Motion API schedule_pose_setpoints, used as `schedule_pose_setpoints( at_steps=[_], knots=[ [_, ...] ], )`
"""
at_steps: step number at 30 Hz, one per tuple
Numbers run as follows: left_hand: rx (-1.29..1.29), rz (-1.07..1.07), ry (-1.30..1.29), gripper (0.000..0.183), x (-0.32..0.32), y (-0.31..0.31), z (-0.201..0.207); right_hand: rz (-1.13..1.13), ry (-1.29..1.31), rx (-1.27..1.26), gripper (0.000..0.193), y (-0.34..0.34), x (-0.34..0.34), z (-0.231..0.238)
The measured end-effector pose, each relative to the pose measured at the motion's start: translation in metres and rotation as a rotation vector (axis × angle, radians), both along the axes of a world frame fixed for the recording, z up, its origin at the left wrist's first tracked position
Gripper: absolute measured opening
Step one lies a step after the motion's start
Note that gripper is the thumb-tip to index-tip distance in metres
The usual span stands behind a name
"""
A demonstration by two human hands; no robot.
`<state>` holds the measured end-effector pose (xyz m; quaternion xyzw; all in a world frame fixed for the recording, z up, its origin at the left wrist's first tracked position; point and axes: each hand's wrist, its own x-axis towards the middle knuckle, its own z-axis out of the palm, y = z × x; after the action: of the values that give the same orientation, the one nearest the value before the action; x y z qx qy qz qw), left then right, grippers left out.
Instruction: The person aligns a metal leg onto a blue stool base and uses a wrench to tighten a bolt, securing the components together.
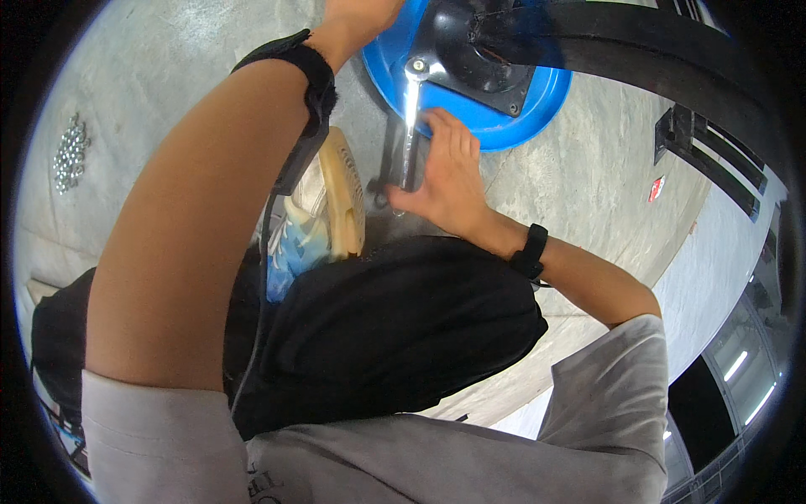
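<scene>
A shiny ratchet wrench (410, 126) sits with its round head over a corner bolt of a black metal plate (457, 76). The plate lies in a round blue base (541, 118). My right hand (453, 176) is at the wrench handle, thumb and fingers spread apart on either side of it, not wrapped round it. At the top edge, my left hand (361, 15) reaches toward the blue base's left side; its fingers lie outside the picture, so what it touches is hidden.
A thick black curved beam (604, 42) runs from the plate to the right. Several small shiny metal pieces (71, 155) are heaped on the concrete floor at left. My blue and white shoe (298, 239) stands beside the wrench. A black slotted frame (709, 155) is at right.
</scene>
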<state>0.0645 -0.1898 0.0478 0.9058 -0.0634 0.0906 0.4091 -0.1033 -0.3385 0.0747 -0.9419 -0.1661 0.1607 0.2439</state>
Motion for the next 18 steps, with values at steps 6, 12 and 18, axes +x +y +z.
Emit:
schedule_pose_setpoints(
  at_steps=[6, 12, 18],
  knots=[
    [0.028, 0.006, -0.021, 0.034, 0.001, 0.003, 0.002, 0.059, -0.038, -0.119, 0.089, 0.004, -0.003, -0.008],
    [0.025, 0.037, -0.058, 0.033, 0.002, 0.004, -0.003, 0.104, -0.034, -0.041, 0.084, -0.001, -0.004, -0.011],
    [0.091, 0.006, 0.016, 0.036, 0.004, 0.001, -0.005, 0.333, -0.193, 0.016, 0.056, -0.049, -0.015, -0.009]
  ],
)
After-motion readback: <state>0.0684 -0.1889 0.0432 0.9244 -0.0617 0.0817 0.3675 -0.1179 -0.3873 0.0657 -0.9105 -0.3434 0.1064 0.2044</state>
